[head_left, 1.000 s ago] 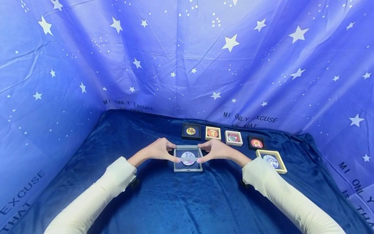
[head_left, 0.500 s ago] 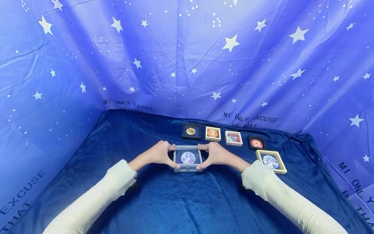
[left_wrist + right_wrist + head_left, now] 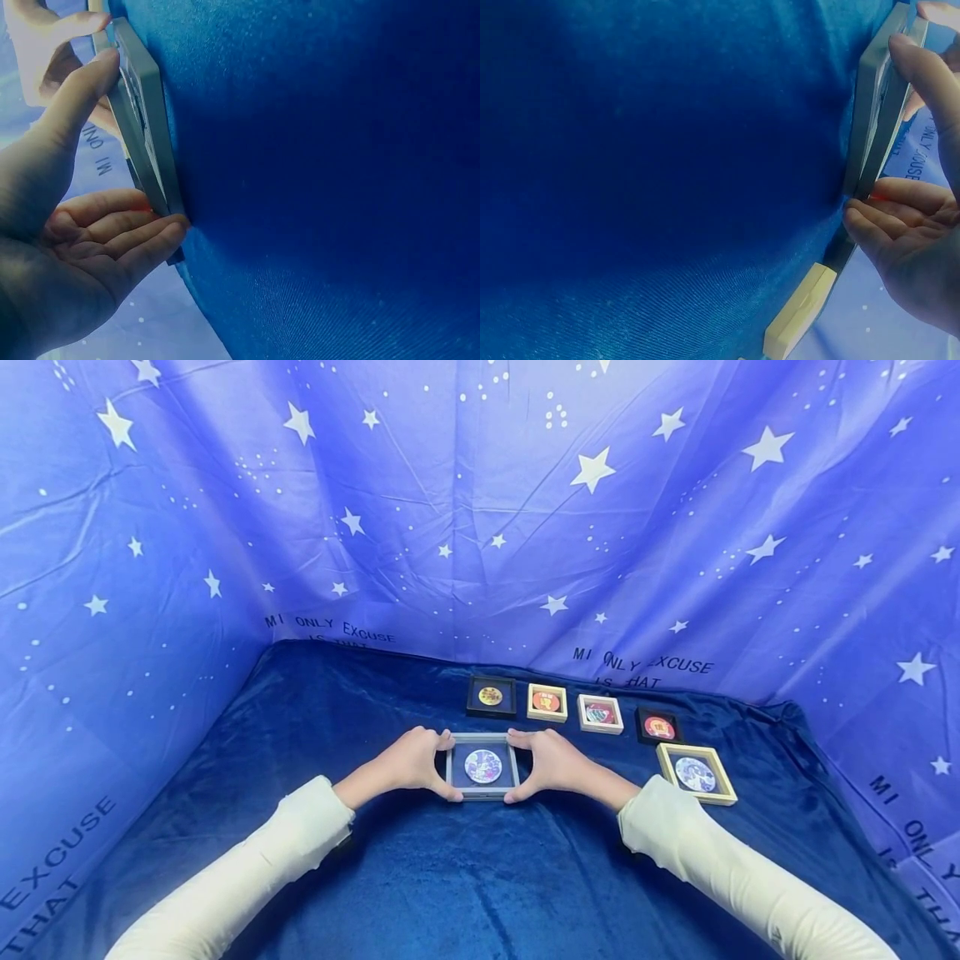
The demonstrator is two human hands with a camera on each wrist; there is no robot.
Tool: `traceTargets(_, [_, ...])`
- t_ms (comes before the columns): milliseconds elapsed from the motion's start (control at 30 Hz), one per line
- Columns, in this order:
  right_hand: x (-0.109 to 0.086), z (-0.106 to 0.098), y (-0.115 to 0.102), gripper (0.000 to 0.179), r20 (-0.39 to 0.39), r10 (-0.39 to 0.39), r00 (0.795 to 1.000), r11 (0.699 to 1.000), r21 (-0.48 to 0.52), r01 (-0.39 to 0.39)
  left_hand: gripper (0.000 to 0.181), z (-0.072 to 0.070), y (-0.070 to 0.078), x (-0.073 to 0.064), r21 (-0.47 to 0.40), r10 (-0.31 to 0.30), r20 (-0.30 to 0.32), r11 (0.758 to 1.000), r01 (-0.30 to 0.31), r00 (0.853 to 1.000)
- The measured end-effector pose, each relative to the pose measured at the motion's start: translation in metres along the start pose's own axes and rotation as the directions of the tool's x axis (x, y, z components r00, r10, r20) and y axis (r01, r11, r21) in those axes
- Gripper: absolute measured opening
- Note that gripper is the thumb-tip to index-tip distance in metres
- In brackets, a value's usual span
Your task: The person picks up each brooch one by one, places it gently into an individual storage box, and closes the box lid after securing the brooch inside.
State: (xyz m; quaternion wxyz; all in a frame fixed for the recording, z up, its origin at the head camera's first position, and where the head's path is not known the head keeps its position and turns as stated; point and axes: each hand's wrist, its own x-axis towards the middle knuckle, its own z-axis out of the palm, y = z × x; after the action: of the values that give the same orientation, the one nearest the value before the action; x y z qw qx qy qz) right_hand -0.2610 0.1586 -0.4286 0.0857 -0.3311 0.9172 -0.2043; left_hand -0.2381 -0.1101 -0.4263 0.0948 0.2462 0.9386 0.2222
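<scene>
Both hands meet at a square grey display frame (image 3: 480, 737) lying on the dark blue cloth. Through its clear window shows a round badge (image 3: 483, 767) with a purple and white design. My left hand (image 3: 412, 762) holds the left side of the frame's lid, thumb at the near corner and fingers at the far one. Mirroring it, my right hand (image 3: 557, 762) holds the lid's right side. In the left wrist view, the lid (image 3: 129, 139) meets the base (image 3: 154, 105) at the fingers' end, and a narrow wedge-shaped gap shows at the thumb end.
Behind and to the right stand more framed badges: a black frame (image 3: 471, 702), a wooden one (image 3: 546, 717), a pale one (image 3: 600, 728), another black one (image 3: 640, 727) and a larger wooden one (image 3: 724, 775). A starry curtain (image 3: 450, 585) hangs behind the cloth (image 3: 450, 877).
The near edge of the lid has swung down toward the base, my thumbs coming toward me and down with it. The badge now shows fully through the window. The other frames have not moved.
</scene>
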Motion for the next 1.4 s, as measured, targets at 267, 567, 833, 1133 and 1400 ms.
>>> traceTargets(267, [-0.001, 0.002, -0.004, 0.101, -0.025, 0.0, 1.0, 1.0, -0.028, -0.001, 0.096, 0.004, 0.002, -0.001, 0.025, -0.019, -0.018, 0.999, 0.02, 1.0])
traceTargets(567, [-0.001, 0.008, 0.0, 0.103, -0.019, 0.012, 1.0, 0.999, -0.038, -0.013, 0.101, 0.008, 0.005, -0.001, 0.051, -0.044, -0.004, 0.998, 0.044, 0.999])
traceTargets(833, [0.0, 0.013, 0.002, 0.105, -0.025, 0.013, 1.0, 0.999, -0.05, -0.015, 0.1, 0.009, 0.01, -0.001, 0.1, -0.041, -0.013, 0.994, 0.042, 0.999])
traceTargets(1133, [-0.002, 0.01, 0.0, 0.104, -0.02, 0.025, 0.999, 0.999, -0.035, -0.026, 0.101, 0.008, 0.013, -0.001, 0.089, -0.069, -0.017, 0.994, 0.07, 0.997])
traceTargets(1400, [-0.004, 0.01, -0.004, 0.106, -0.002, 0.054, 0.999, 0.998, -0.017, -0.054, 0.098, 0.01, 0.012, -0.002, 0.041, -0.049, -0.057, 0.998, 0.051, 0.997])
